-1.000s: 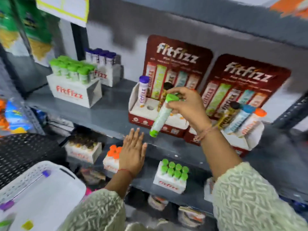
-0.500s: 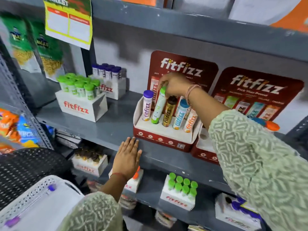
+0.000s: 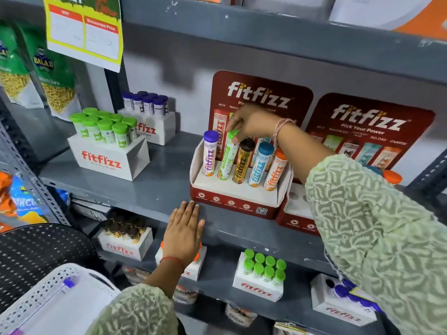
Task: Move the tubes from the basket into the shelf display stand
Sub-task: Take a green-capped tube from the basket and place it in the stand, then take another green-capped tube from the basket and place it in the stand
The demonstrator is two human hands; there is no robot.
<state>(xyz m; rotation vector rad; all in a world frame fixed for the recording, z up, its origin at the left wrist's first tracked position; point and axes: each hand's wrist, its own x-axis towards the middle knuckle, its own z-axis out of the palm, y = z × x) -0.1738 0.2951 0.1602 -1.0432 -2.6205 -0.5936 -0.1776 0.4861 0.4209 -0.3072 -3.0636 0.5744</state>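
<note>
A red display stand (image 3: 235,204) sits on the grey shelf and holds a row of upright tubes. My right hand (image 3: 251,122) grips the cap of the green tube (image 3: 227,158), which stands second from the left in the stand. Beside it stand a purple tube (image 3: 209,155), a brown tube (image 3: 242,163), a blue tube (image 3: 260,165) and an orange tube (image 3: 274,171). My left hand (image 3: 185,232) lies flat and open against the shelf's front edge. The white perforated basket (image 3: 52,290) is at the bottom left.
A second red stand (image 3: 296,218) sits to the right, mostly behind my right sleeve. White boxes of green-capped tubes (image 3: 110,151) and purple-capped tubes (image 3: 151,122) stand to the left on the same shelf. More boxes fill the lower shelf. A black mesh chair (image 3: 36,252) is at left.
My right hand carried the green tube from in front of the stand into its second slot and stays on the cap. The left hand stayed on the shelf edge.
</note>
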